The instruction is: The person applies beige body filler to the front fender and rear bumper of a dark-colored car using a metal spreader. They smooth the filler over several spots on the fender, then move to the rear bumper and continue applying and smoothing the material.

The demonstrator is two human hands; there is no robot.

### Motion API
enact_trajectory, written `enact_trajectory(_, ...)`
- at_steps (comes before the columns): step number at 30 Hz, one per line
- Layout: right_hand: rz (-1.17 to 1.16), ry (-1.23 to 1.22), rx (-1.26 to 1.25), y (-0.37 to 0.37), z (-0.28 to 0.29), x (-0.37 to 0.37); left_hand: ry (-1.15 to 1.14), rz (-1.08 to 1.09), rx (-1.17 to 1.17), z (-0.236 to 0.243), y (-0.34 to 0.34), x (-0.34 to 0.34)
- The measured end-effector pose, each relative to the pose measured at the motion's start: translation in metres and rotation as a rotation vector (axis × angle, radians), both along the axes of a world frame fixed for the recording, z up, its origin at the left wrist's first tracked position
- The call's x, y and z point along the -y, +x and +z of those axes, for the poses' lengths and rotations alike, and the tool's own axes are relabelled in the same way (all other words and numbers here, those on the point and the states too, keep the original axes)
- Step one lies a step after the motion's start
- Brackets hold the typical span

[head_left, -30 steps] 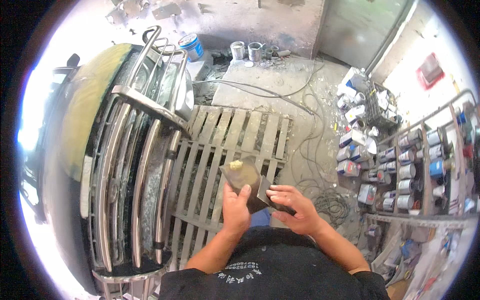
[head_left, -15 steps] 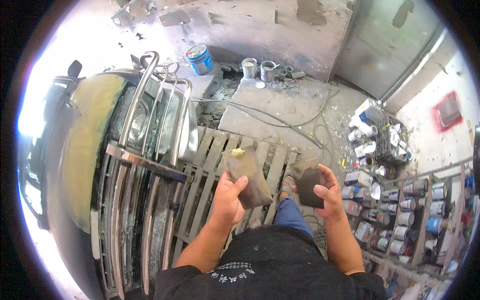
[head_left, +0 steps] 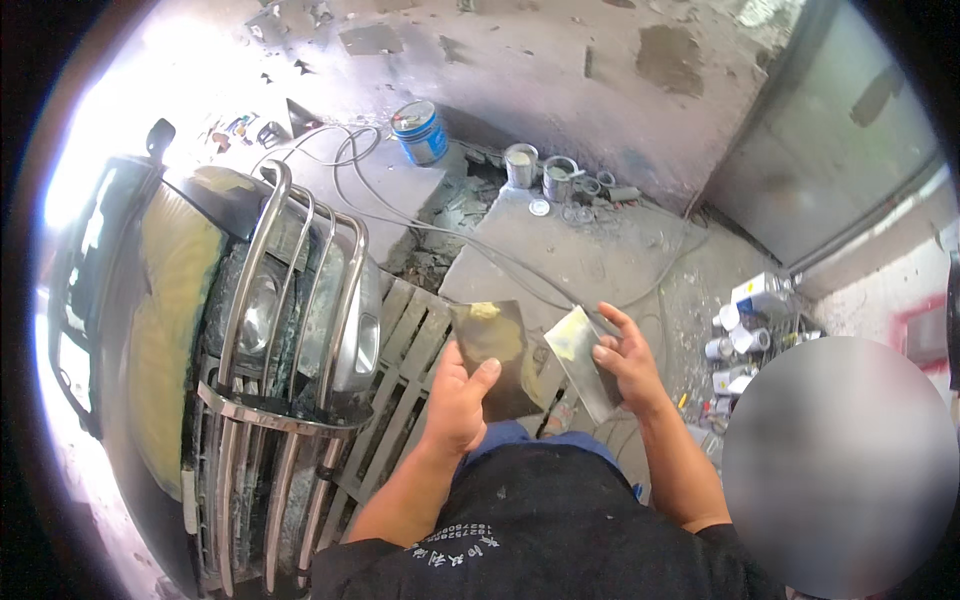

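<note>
Metal plates, one in each hand now — half a second ago my right hand (head_left: 622,362) held a darker block off to the side; it has brought a pale scraper blade (head_left: 583,360) in beside the left. My left hand (head_left: 462,398) grips the dark mixing board (head_left: 492,355), thumb pressed on its face, a dab of yellowish filler (head_left: 484,312) near its top edge. Right fingers pinch the blade's edge — filler likely gets worked next. Below: the wooden pallet (head_left: 400,350), the vehicle's chrome guard (head_left: 285,300).

The single head view looked steeply down from above the person's chest, close over both raised hands. It faced a wooden pallet (head_left: 400,380) and concrete floor (head_left: 560,240), with a vehicle's chrome bull bar (head_left: 280,330) at its left.
</note>
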State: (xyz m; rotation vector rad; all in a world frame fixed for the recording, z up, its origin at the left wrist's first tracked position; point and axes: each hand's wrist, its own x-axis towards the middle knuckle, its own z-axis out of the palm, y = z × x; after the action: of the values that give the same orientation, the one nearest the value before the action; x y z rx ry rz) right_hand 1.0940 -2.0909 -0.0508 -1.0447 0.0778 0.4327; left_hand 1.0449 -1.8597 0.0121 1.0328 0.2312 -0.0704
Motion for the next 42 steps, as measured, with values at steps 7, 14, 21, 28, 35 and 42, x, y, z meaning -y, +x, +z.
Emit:
enact_trajectory(7, 0.297, -0.473, 0.291, 0.075, 0.008, -0.023, 0.666, 0.258, 0.251, -0.035, 0.082, -0.007)
enact_trajectory(14, 0.000, -0.227, 0.322, 0.215, 0.035, -0.072, 0.480, 0.288, 0.248, -0.049, 0.191, -0.039)
enact_trajectory(21, 0.039, -0.274, 0.241, 0.302, 0.020, -0.125, 0.481, 0.173, 0.305, -0.051, 0.296, -0.076)
enact_trajectory(28, 0.196, -0.385, 0.348, 0.376, -0.011, -0.128, 0.356, 0.258, 0.292, -0.041, 0.381, -0.084)
enact_trajectory(35, 0.175, -0.293, 0.411, 0.538, -0.001, -0.102, 0.414, 0.390, 0.182, -0.045, 0.471, -0.092)
enact_trajectory(42, 0.393, -0.428, 0.648, 0.637, 0.009, -0.093, 1.039, 0.471, -0.061, -0.038, 0.538, -0.093)
